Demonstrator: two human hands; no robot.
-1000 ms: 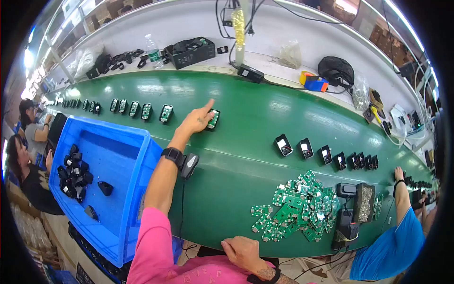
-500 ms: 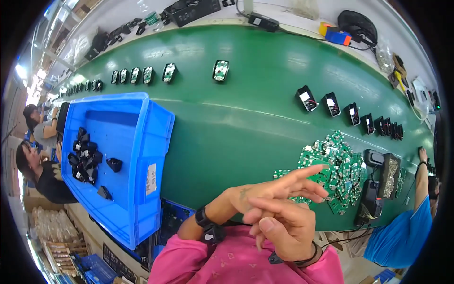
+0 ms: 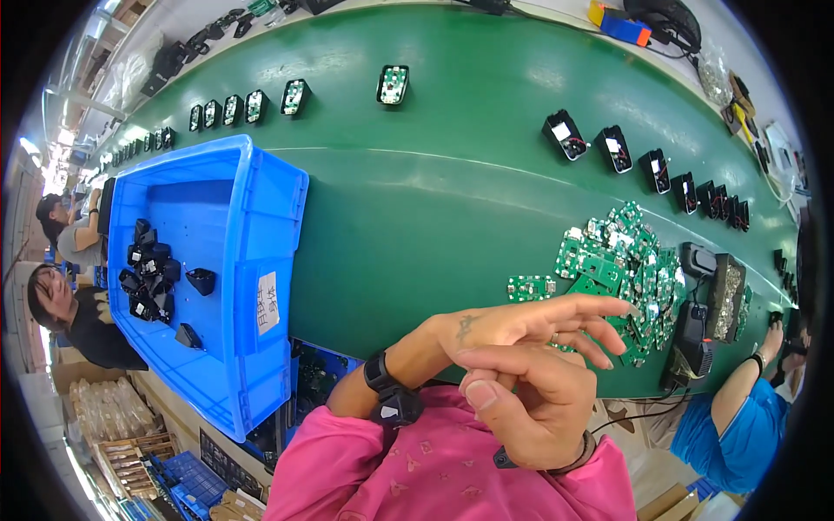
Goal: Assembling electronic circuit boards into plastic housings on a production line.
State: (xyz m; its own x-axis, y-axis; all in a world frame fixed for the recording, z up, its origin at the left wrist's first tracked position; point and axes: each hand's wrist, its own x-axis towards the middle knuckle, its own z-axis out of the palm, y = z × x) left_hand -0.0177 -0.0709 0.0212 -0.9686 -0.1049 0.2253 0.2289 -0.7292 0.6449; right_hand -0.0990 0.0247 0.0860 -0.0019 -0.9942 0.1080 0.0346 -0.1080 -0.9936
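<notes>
My left hand (image 3: 521, 330), with a dark watch (image 3: 398, 406) and band at its wrist, reaches to the right above the table's near edge. Its fingers are stretched out and apart, with nothing seen in them. In front of it, my right hand (image 3: 547, 399) is closed, thumb and fingers curled close together against the left hand's near side. Whatever its fingertips may hold is hidden. Just beyond my fingers lies a heap of green circuit boards (image 3: 647, 286). One single circuit board (image 3: 531, 287) lies at the heap's left.
On the green table (image 3: 382, 234) stand a row of black housings with boards (image 3: 295, 97) and a row of black housings with wires (image 3: 614, 149). A blue crate (image 3: 239, 286) holds black parts (image 3: 152, 273). Co-workers sit left and right; a parts tray (image 3: 725, 300) lies right.
The view has shifted, so the table's things sit higher in the picture. My left fingers stretch further right, and my right fingers have drawn closer together. The co-worker's arm at right has lowered.
</notes>
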